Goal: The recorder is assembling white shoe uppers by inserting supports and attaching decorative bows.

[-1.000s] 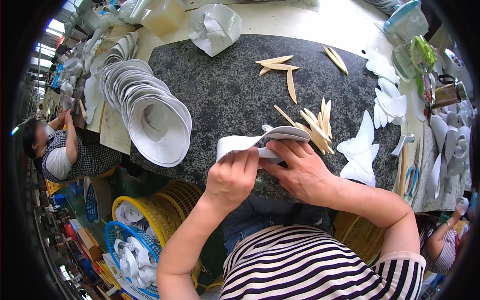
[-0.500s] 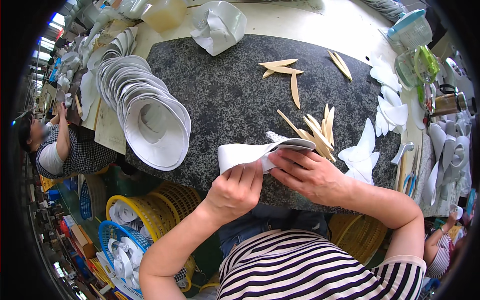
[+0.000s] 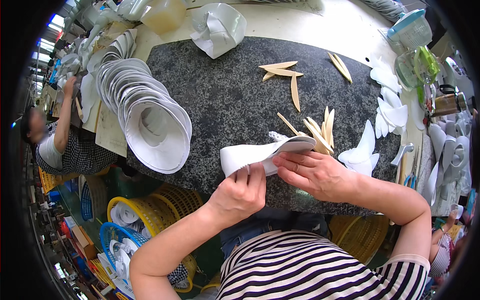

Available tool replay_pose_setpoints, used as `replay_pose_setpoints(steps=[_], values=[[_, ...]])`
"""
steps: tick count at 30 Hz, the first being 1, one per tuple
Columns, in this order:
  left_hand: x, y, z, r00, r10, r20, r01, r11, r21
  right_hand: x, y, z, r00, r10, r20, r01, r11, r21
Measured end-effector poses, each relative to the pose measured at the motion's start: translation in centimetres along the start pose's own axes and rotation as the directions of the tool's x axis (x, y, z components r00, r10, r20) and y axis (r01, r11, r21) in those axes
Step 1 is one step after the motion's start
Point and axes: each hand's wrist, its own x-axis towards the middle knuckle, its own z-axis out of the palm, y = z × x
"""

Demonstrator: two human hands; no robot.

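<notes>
Both my hands hold a white shoe upper (image 3: 250, 154), a curved band of white material, over the near edge of a dark speckled slab (image 3: 215, 100). My left hand (image 3: 240, 190) pinches its lower edge at the left. At the right end, my right hand (image 3: 315, 172) has its fingers pressed against the folded grey-white part, thumb mostly hidden. Just beyond the upper lie several tan pointed strips (image 3: 320, 131). White leaf-shaped pieces (image 3: 362, 152) rest to the right of my right hand. A long nested stack of similar white pieces (image 3: 155, 135) leans at the left.
More tan strips (image 3: 292, 90) lie farther back. A crumpled white piece (image 3: 218, 30) sits at the slab's far edge. A hammer (image 3: 401, 154) and blue-handled scissors (image 3: 410, 180) lie at the right. Yellow (image 3: 117, 202) and blue baskets (image 3: 107, 232) stand below left. A co-worker (image 3: 60, 135) is at far left.
My right hand has shifted slightly down and right along the upper, its fingers flatter against it. The left hand keeps its pinch, slightly right. The co-worker at left has raised an arm.
</notes>
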Motion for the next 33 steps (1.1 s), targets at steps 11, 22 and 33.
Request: replay_pose_setpoints(steps=[11,22,33], values=[[-0.4,0.3,0.4,0.997,0.019,-0.070,-0.014,0.998,0.062,-0.7,-0.3,-1.6,0.985,0.157,-0.067,-0.136,0.960,0.244],[-2.3,1.3,-1.0,0.995,-0.101,0.007,0.101,0.994,-0.044,2.8,-2.1,1.2,0.954,0.171,-0.245,-0.123,0.972,0.201],[-3.2,0.0,-1.0,0.999,-0.013,-0.038,0.008,0.994,-0.112,4.5,-2.7,1.4,0.992,0.053,-0.117,-0.067,0.990,-0.123]])
